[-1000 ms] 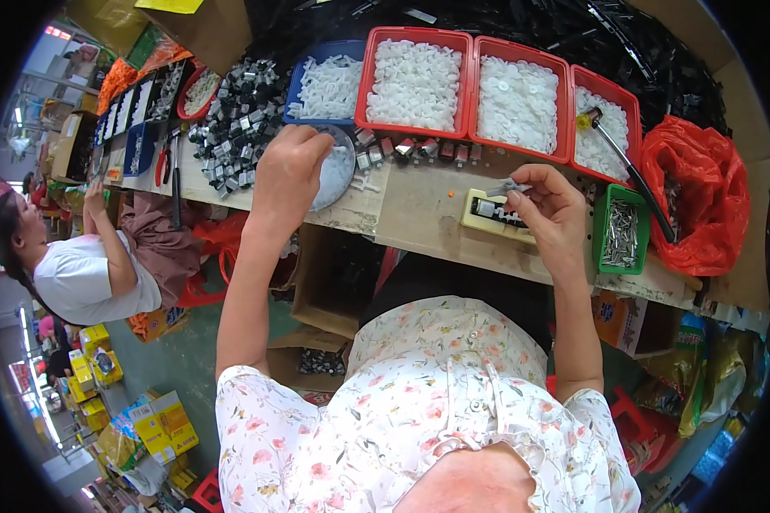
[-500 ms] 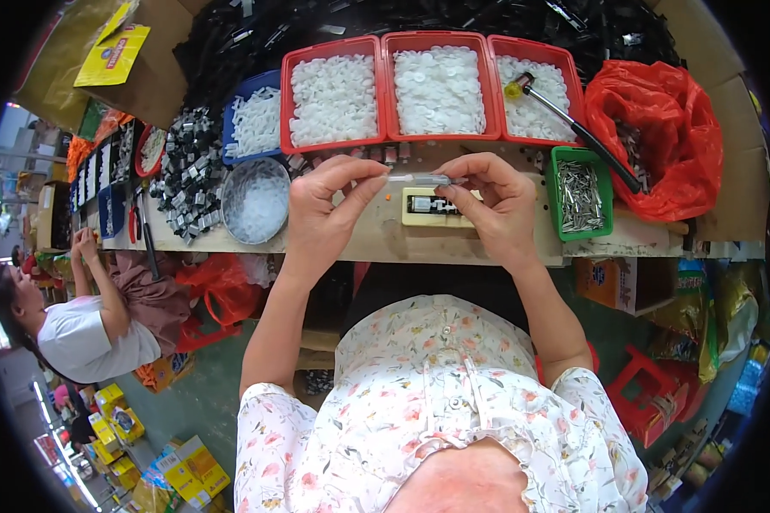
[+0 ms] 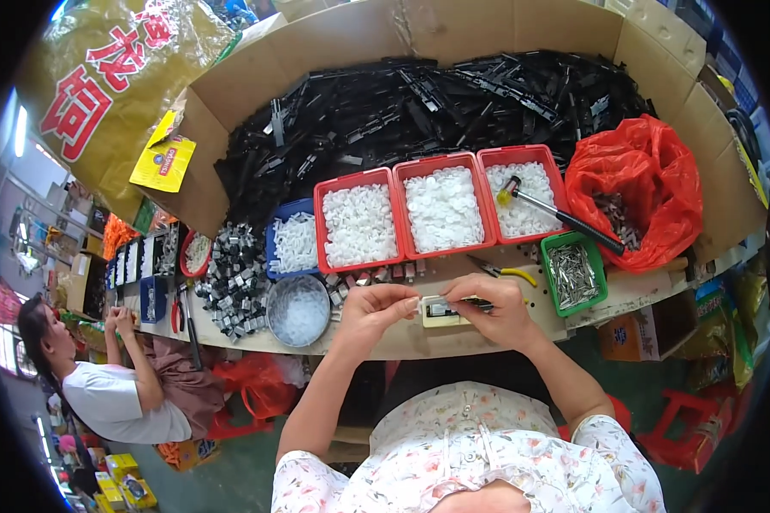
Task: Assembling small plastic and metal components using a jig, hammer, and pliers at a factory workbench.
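Observation:
On the bench edge before me sits a small cream block (image 3: 435, 322) with a dark and silvery part in its recess. My left hand (image 3: 371, 313) is at the block's left end, thumb and forefinger pinched on a small whitish piece (image 3: 416, 307). Over the block's right side is my right hand (image 3: 494, 313), its fingertips pressed together close above the recess. Whatever they grip is too small and covered to name. Fingers of the right hand hide part of the block.
Red trays (image 3: 359, 262) of white plastic parts stand behind the hands, with a screwdriver (image 3: 565, 217) across the right one. Yellow-handled pliers (image 3: 518, 274), a green tray (image 3: 603, 291) of metal pins and a red bag (image 3: 637, 171) lie rightward. A round bowl (image 3: 299, 341) stands left; a co-worker (image 3: 115, 393) sits beyond.
The view has tilted up, showing more of the black parts pile. My hands held a clear tube-like piece stretched between them; now they are closer together at the cream block.

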Demonstrator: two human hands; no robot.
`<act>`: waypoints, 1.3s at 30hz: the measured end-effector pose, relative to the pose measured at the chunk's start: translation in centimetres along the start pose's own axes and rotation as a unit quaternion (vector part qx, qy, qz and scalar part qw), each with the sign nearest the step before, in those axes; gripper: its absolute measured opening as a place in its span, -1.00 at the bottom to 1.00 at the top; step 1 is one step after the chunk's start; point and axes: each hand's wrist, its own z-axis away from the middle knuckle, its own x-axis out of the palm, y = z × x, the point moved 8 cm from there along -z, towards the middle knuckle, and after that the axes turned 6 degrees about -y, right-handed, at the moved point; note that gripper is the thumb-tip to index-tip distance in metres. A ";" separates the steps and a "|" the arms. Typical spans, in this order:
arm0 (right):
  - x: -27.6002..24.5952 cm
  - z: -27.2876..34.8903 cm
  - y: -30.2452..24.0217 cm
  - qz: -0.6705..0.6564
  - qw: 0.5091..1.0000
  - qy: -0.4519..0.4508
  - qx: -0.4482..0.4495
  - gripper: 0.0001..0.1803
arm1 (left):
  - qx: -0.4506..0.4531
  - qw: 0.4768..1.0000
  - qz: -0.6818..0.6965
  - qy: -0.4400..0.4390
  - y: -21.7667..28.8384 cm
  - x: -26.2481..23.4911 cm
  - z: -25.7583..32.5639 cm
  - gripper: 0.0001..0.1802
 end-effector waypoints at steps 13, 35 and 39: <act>-0.8 1.0 3.1 -0.112 0.987 0.028 0.111 -0.80 | 0.283 0.884 -0.370 0.036 4.9 3.1 1.3 -0.75; -2.9 1.9 2.3 0.188 0.962 -0.150 0.126 -0.70 | 0.241 0.905 -0.351 0.020 0.7 3.9 -0.5 -0.63; -3.5 2.4 3.2 0.237 0.942 -0.186 0.144 -0.71 | 0.278 0.876 -0.392 0.023 -0.3 4.7 -0.8 -0.64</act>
